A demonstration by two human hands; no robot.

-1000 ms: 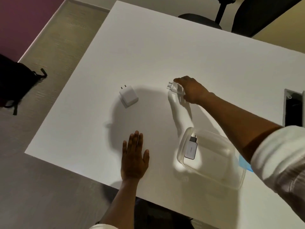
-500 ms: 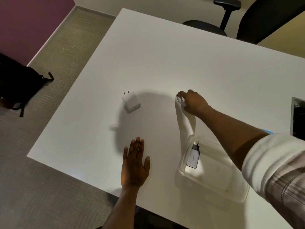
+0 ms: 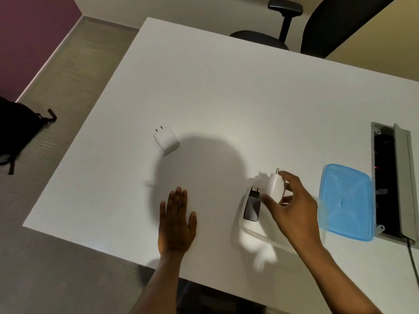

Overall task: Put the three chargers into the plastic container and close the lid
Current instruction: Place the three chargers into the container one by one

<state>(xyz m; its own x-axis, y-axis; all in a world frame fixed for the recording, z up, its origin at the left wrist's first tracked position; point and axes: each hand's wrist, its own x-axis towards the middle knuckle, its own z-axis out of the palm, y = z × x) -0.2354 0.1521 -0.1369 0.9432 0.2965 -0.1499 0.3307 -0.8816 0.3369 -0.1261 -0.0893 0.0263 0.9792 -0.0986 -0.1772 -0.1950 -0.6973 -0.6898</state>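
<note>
My right hand point(image 3: 292, 211) grips a small white charger point(image 3: 275, 185) with its pins pointing up, held just above the clear plastic container point(image 3: 249, 232) near the table's front edge. A grey and black charger point(image 3: 252, 206) lies inside the container at its left end. A square white charger point(image 3: 166, 141) lies on the table to the far left of the container. The blue lid point(image 3: 347, 201) rests flat on the table right of the container. My left hand point(image 3: 176, 225) lies flat on the table, fingers spread, holding nothing.
The white table point(image 3: 226, 91) has a grey cable hatch point(image 3: 402, 182) standing open at its right edge, just beyond the lid. A black office chair point(image 3: 294, 26) stands at the far side. A black bag point(image 3: 15, 130) sits on the floor at the left.
My right hand lifted the small white charger off the table and carried it back toward me, over the container. The blue lid came into view. My left hand stayed flat.
</note>
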